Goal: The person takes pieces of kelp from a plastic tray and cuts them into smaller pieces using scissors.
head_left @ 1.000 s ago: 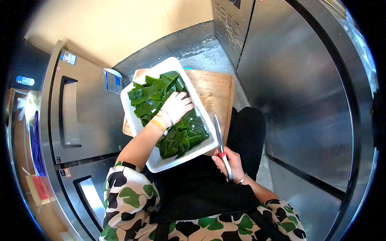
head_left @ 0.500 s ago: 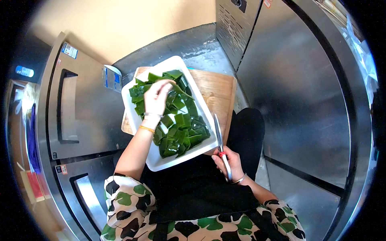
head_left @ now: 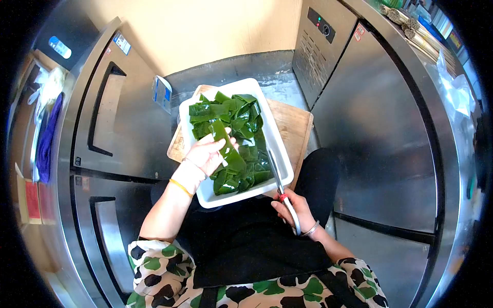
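My left hand [head_left: 204, 155] is closed on a long, glossy strip of kelp [head_left: 232, 158], held over the white tray [head_left: 283, 156]. Beneath it the tray holds many dark green cut kelp pieces [head_left: 241, 110], wet and overlapping. At the tray's right side, my right hand [head_left: 297, 208] grips a pair of scissors [head_left: 290, 211] by white handles with a red part at the pivot. The blades point away from me, along the tray's right edge, and look closed or nearly so. They are apart from the held strip.
A wooden cutting board [head_left: 294, 126] lies under the tray. Steel refrigerator cabinets stand close on the left [head_left: 131, 110] and right [head_left: 380, 123]. Bundles of skewers [head_left: 418, 36] and a plastic bag [head_left: 454, 90] sit on top of the right cabinet. A beige wall [head_left: 226, 31] closes off the far side.
My left hand has moved from the pile's far part toward me, turned palm-up, and lifted a kelp strip. The right hand still holds the scissors. The camera view has shifted a little.
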The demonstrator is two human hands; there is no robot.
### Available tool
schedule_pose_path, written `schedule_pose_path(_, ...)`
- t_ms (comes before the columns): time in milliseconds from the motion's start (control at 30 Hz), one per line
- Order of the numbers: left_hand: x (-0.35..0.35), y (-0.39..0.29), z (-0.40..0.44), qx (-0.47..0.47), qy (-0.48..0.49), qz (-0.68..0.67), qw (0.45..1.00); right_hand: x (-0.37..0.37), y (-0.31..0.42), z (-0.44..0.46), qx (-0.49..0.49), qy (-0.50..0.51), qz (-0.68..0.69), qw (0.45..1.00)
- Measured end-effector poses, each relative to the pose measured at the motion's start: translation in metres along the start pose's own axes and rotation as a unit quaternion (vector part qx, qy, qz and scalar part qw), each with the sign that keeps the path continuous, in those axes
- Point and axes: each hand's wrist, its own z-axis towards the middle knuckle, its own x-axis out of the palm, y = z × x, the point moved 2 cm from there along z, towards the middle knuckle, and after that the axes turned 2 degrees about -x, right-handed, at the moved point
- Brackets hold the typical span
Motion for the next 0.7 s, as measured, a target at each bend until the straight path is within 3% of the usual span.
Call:
schedule_pose_path(67, 0.002, 0.013, 0.0, -0.032, -0.002, -0.234, 0.972, 0.0, 0.003, 0.004, -0.059, 0.042, -0.069, 0.995)
schedule_pose_path(133, 0.024, -0.022, -0.021, -0.147, -0.158, -0.064, 0.974, -0.001, 0.018, 0.006, -0.106, 0.038, -0.111, 0.987)
schedule_pose_path(167, 0.024, -0.019, -0.023, -0.143, -0.158, -0.066, 0.975, 0.0, 0.025, 0.006, -0.149, 0.033, -0.148, 0.977)
schedule_pose_path(233, 0.021, -0.005, -0.023, -0.141, -0.128, -0.028, 0.981, 0.002, 0.028, 0.008, -0.154, 0.035, -0.166, 0.973)
schedule_pose_path(367, 0.012, 0.035, -0.015, -0.034, -0.017, 0.059, 0.998, 0.01, 0.032, 0.009, -0.157, 0.051, -0.154, 0.974)
schedule_pose_path(467, 0.012, 0.041, -0.017, 0.001, 0.007, 0.048, 0.999, 0.013, 0.029, 0.009, -0.147, 0.061, -0.158, 0.974)
schedule_pose_path(700, 0.006, 0.06, -0.02, -0.015, -0.001, -0.005, 1.0, 0.017, 0.026, 0.005, -0.098, 0.052, -0.139, 0.984)
